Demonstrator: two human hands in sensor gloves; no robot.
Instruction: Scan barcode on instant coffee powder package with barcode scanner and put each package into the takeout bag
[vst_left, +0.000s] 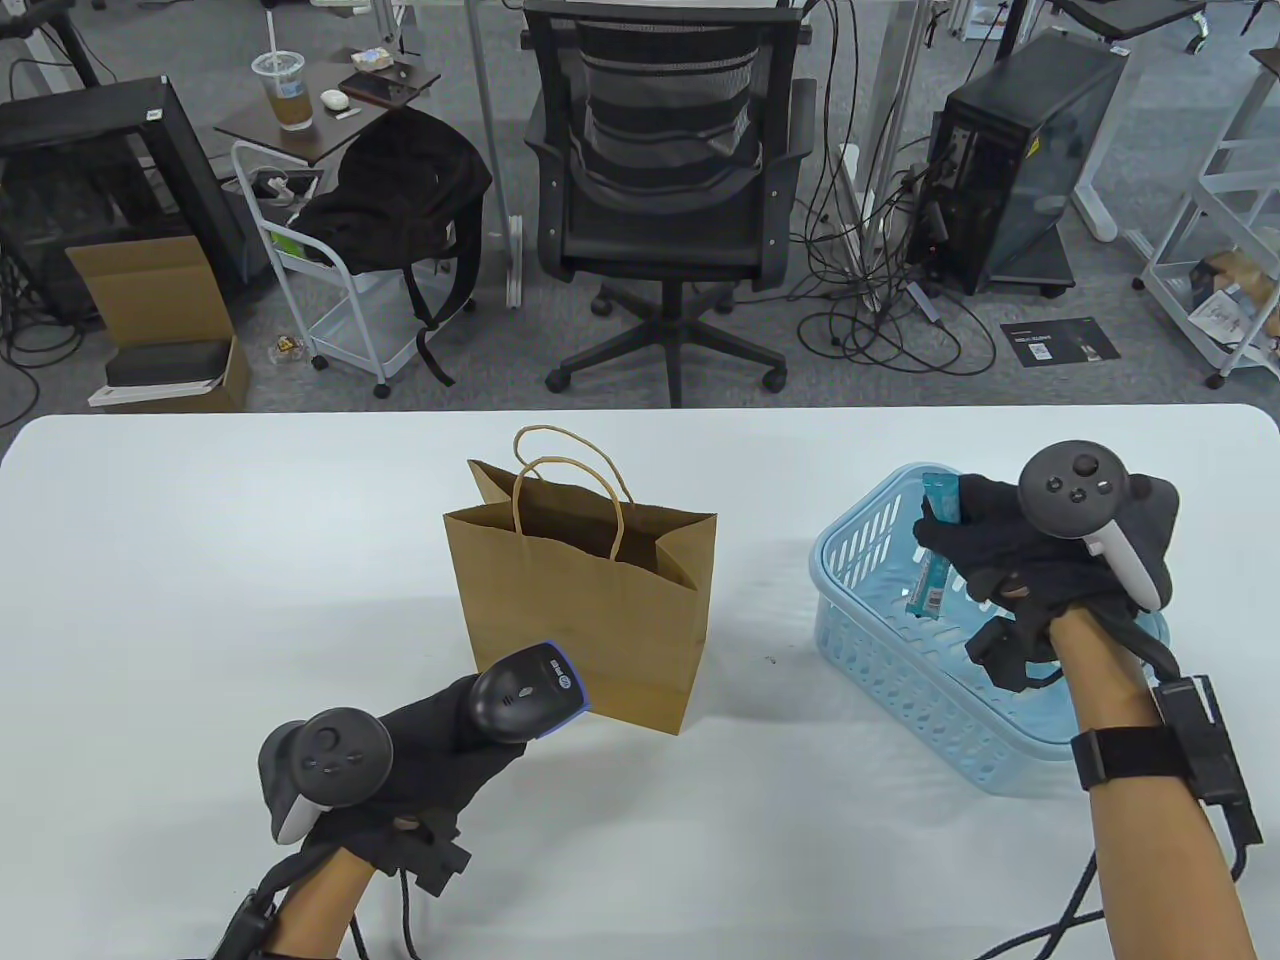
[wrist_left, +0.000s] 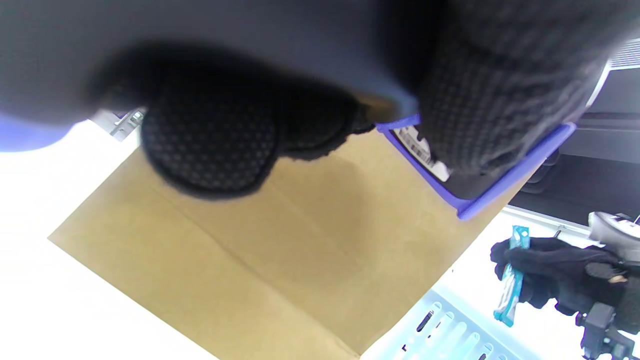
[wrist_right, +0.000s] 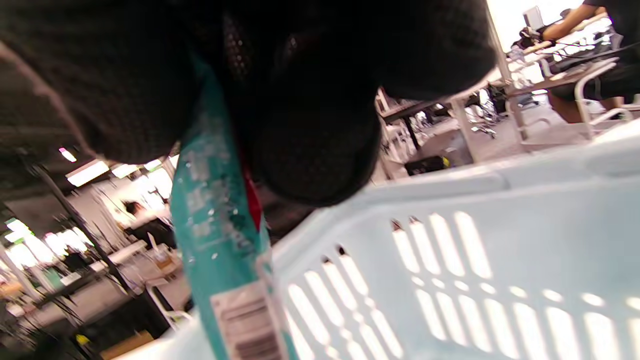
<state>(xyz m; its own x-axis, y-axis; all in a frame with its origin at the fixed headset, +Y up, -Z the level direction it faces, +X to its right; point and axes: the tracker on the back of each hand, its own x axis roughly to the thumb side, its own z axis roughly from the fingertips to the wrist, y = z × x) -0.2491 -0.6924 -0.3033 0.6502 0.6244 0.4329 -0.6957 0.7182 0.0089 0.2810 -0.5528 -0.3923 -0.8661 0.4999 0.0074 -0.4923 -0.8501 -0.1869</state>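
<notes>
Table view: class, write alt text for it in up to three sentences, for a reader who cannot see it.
The gloved right hand lifts a teal coffee packet above a light blue basket, while the left hand holds a black barcode scanner. A brown paper takeout bag stands open between them on the white table.
</notes>
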